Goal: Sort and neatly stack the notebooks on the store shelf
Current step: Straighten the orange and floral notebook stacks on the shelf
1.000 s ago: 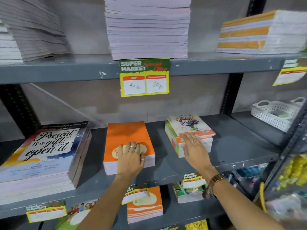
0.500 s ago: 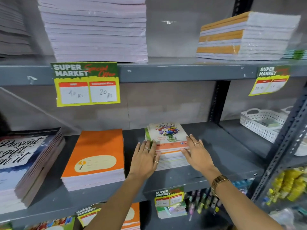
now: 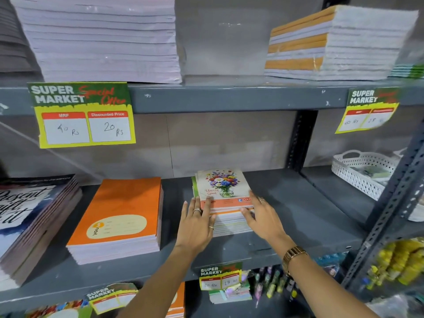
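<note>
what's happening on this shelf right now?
A person is squaring up a small stack of flower-cover notebooks on the middle shelf. The left hand presses its near-left corner and the right hand its right side, fingers flat, nothing lifted. The orange notebook stack beside it sits untouched and looks tidy. A green cover pokes out at the flower stack's left edge, so it isn't fully aligned.

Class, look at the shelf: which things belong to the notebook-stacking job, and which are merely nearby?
In the job: left hand; right hand; flower-cover notebook stack; orange notebook stack.

Merely nearby: white basket; price tag; wristwatch.
</note>
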`<state>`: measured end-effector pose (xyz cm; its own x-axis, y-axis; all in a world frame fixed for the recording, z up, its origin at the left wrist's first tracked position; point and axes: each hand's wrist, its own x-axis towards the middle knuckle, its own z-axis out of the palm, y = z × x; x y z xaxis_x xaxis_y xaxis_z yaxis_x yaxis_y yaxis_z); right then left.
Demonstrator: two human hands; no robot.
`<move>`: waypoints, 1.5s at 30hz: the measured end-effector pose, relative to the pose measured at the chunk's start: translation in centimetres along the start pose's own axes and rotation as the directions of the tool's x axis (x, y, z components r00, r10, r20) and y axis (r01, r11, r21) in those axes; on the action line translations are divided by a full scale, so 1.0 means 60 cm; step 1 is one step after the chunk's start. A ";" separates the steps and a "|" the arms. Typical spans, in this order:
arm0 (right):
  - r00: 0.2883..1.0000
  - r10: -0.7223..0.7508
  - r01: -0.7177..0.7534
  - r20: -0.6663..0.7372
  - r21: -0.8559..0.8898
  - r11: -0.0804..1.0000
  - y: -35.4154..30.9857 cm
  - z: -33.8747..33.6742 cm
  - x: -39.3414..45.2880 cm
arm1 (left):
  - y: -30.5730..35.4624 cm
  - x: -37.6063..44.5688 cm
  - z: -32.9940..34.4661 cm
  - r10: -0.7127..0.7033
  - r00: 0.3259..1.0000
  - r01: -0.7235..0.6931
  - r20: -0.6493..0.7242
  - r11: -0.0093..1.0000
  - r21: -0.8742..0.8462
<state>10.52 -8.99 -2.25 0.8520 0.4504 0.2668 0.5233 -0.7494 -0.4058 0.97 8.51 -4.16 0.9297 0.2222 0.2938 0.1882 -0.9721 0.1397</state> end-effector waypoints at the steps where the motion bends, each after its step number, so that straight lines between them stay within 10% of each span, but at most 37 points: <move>1: 1.000 -0.003 0.003 -0.006 0.013 1.000 0.000 0.001 0.000 | 0.001 0.000 0.000 -0.002 1.000 0.002 0.001 1.000 -0.003; 45: 0.996 -0.022 0.028 -0.089 0.067 0.997 0.000 0.007 -0.018 | -0.003 -0.020 -0.005 -0.025 0.999 0.023 -0.024 0.996 -0.085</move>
<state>9.62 -9.28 -2.93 0.8356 0.4213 0.3527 0.5466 -0.7022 -0.4563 -0.28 8.47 -4.26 0.9170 0.2480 0.3124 0.1818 -0.9570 0.2259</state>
